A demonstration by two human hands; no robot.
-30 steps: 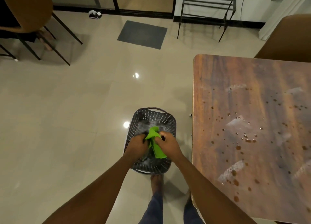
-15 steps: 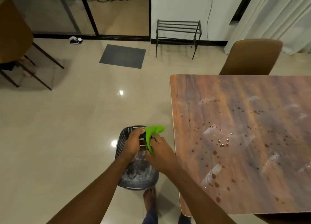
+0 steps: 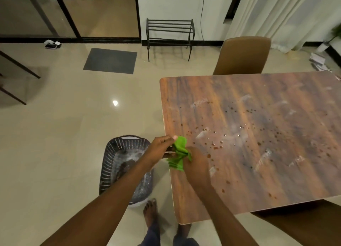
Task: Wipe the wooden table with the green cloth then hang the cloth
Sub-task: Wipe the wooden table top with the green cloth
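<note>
The green cloth (image 3: 178,153) is bunched between both hands, right over the wooden table's left edge. My left hand (image 3: 158,149) pinches its upper end with thumb and fingers. My right hand (image 3: 196,165) grips its lower part from the table side. The wooden table (image 3: 258,172) fills the right half of the view, its top spotted with dark droplets and pale smears.
A dark slotted basket (image 3: 108,164) with wet residue inside stands on the tiled floor left of the table, near my bare feet (image 3: 150,210). A brown chair (image 3: 241,56) stands behind the table. A black metal rack (image 3: 169,35) stands against the far wall beside a grey mat (image 3: 110,60).
Both hands have lifted the cloth out of the basket and carried it right, to the table's left edge. The view has tilted up and turned toward the table.
</note>
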